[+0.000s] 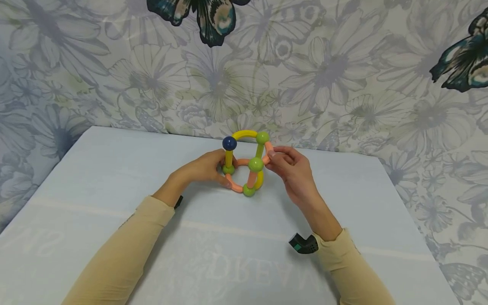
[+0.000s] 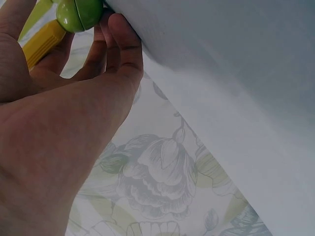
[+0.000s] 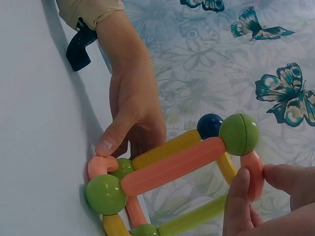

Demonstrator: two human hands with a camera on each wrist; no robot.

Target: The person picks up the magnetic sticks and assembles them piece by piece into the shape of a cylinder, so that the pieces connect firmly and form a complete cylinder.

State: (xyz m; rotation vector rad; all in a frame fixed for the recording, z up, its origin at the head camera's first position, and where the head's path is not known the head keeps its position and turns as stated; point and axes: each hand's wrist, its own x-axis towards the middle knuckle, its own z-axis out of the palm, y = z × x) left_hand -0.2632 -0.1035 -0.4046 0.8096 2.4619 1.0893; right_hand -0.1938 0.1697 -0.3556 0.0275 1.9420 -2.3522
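Note:
A frame built of ribbed rods and balls stands on the table, its blue ball (image 1: 229,143) at the upper left and a yellow arched rod (image 1: 245,134) across the back. My left hand (image 1: 206,166) holds the frame low on its left side, around the yellow upright rod (image 1: 228,158) and the green ball (image 2: 78,14) under it. In the right wrist view, the left thumb rests on a curved pink rod (image 3: 101,165). My right hand (image 1: 295,171) pinches another curved pink rod (image 3: 254,172) between thumb and fingers, beside two green balls at the upper right.
Under the frame is a pale table (image 1: 213,258) with faint lettering. Its far edge meets a wall covered in flower-patterned paper (image 1: 328,76), with dark butterflies (image 1: 211,19). A black wrist device (image 1: 304,244) sits at the right cuff.

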